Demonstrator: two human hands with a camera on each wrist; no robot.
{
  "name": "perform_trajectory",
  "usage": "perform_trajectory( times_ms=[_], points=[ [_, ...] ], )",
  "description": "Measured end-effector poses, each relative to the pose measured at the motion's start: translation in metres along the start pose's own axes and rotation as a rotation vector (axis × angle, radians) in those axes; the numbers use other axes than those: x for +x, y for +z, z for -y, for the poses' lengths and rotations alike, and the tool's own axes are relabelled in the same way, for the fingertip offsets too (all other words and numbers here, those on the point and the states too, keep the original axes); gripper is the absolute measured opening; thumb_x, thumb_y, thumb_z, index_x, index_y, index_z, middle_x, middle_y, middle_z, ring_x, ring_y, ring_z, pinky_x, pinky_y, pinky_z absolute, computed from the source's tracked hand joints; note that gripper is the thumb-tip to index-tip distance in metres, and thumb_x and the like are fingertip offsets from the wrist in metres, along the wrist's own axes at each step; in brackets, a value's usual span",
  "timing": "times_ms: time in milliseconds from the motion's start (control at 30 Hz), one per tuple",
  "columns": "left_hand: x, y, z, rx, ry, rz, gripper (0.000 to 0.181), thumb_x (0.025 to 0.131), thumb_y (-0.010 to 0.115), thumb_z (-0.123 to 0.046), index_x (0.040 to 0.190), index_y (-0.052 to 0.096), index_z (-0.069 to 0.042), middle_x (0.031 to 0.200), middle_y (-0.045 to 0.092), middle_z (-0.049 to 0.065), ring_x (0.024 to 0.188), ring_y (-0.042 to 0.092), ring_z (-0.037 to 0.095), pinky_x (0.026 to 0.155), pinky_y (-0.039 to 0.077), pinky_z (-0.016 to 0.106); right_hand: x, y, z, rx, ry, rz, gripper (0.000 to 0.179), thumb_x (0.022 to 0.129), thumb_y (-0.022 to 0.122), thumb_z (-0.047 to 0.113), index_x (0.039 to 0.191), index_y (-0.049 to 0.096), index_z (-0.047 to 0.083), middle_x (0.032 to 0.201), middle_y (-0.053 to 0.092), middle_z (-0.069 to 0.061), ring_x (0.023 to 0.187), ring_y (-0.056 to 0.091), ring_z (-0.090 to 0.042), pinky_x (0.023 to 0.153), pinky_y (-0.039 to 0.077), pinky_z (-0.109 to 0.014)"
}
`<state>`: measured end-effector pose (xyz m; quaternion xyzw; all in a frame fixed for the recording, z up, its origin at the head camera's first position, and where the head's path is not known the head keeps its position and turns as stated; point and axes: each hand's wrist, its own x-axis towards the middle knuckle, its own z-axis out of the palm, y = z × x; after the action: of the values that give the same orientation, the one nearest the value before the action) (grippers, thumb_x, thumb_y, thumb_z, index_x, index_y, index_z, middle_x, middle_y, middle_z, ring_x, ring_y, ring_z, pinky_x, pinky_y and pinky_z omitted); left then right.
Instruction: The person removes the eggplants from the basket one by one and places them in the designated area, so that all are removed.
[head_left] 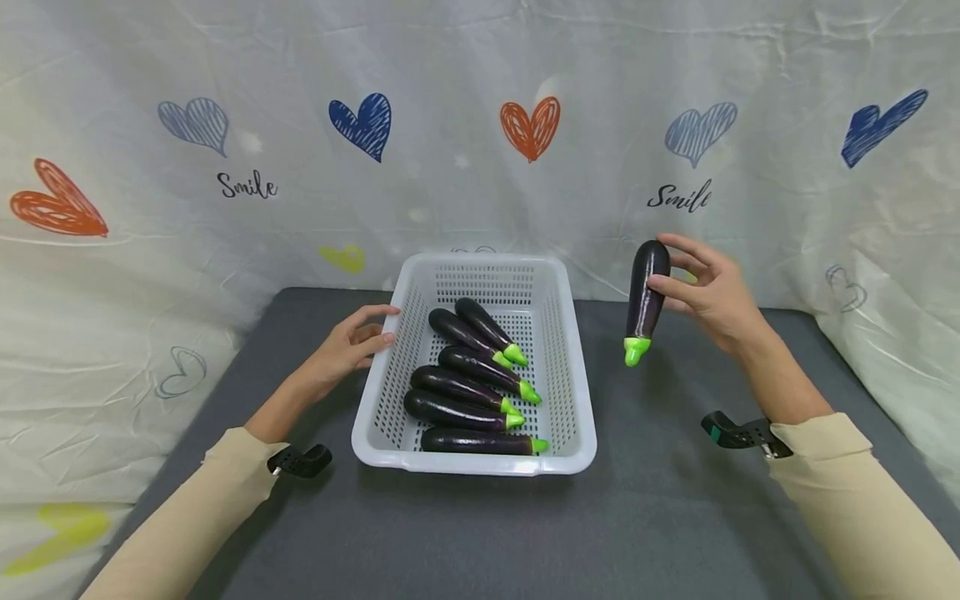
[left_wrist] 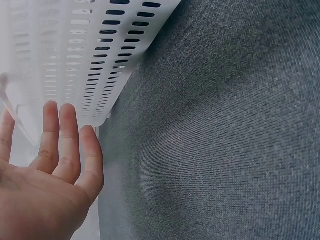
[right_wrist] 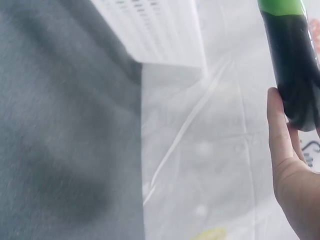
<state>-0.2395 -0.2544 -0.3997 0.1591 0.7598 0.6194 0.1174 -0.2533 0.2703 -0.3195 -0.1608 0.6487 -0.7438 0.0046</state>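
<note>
My right hand grips an eggplant between thumb and fingers, its bright green stem end pointing down. The eggplant is held up above the dark table, right of a white plastic basket. In the right wrist view, the same eggplant shows dark and glossy, with fingers along its side. My left hand touches the basket's left rim with fingers loosely extended. The left wrist view shows several fingers beside the slotted outer wall. Inside the basket, several eggplants lie roughly side by side, green stems toward the right.
A dark grey cloth-covered table lies under the basket. Behind it hangs a pale curtain printed with hearts and "Smile" lettering, close to the table's back edge. Black straps sit on both wrists.
</note>
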Motion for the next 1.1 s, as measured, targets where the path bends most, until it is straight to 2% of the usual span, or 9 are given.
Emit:
perform_trajectory(
  times_ms=[200, 400, 633, 867, 1100],
  points=[
    [-0.002, -0.001, 0.001, 0.0, -0.004, -0.005, 0.053, 0.105, 0.061, -0.019, 0.153, 0.04, -0.014, 0.136, 0.054, 0.024, 0.112, 0.062, 0.03, 0.083, 0.055, 0.048, -0.009, -0.011, -0.004, -0.095, 0.039, 0.016, 0.062, 0.096, 0.064, -0.01, 0.152, 0.046, 0.008, 0.139, 0.044, -0.017, 0.106, 0.066, -0.02, 0.081, 0.057, -0.033],
    [-0.001, 0.0, 0.0, 0.011, -0.004, -0.005, 0.053, 0.105, 0.061, -0.02, 0.154, 0.04, -0.016, 0.138, 0.053, 0.022, 0.115, 0.06, 0.032, 0.088, 0.051, 0.056, -0.015, -0.018, -0.012, -0.217, 0.09, 0.011, 0.062, 0.096, 0.068, -0.005, 0.152, 0.048, 0.01, 0.141, 0.043, -0.016, 0.104, 0.068, -0.017, 0.079, 0.057, -0.033],
    [-0.001, -0.001, -0.002, 0.029, -0.01, -0.004, 0.054, 0.105, 0.062, -0.021, 0.154, 0.041, -0.016, 0.137, 0.054, 0.022, 0.116, 0.06, 0.033, 0.089, 0.051, 0.057, -0.016, -0.02, -0.03, -0.277, 0.139, 0.012, 0.064, 0.095, 0.07, -0.002, 0.153, 0.046, 0.01, 0.146, 0.039, -0.017, 0.106, 0.067, -0.015, 0.079, 0.057, -0.032],
    [0.001, -0.001, -0.001, 0.025, -0.003, -0.005, 0.053, 0.105, 0.062, -0.02, 0.153, 0.041, -0.017, 0.136, 0.055, 0.021, 0.115, 0.06, 0.033, 0.087, 0.053, 0.053, -0.012, -0.025, -0.048, -0.337, 0.113, 0.042, 0.064, 0.096, 0.07, 0.001, 0.154, 0.045, 0.01, 0.147, 0.039, -0.021, 0.105, 0.067, -0.013, 0.079, 0.057, -0.032],
    [-0.001, 0.0, -0.002, 0.013, -0.001, -0.006, 0.053, 0.105, 0.061, -0.018, 0.154, 0.041, -0.016, 0.136, 0.054, 0.023, 0.115, 0.06, 0.033, 0.087, 0.051, 0.057, -0.008, -0.025, -0.068, -0.329, 0.111, 0.074, 0.063, 0.096, 0.071, 0.002, 0.154, 0.047, 0.014, 0.149, 0.036, -0.027, 0.104, 0.068, -0.012, 0.079, 0.057, -0.031]
  ],
)
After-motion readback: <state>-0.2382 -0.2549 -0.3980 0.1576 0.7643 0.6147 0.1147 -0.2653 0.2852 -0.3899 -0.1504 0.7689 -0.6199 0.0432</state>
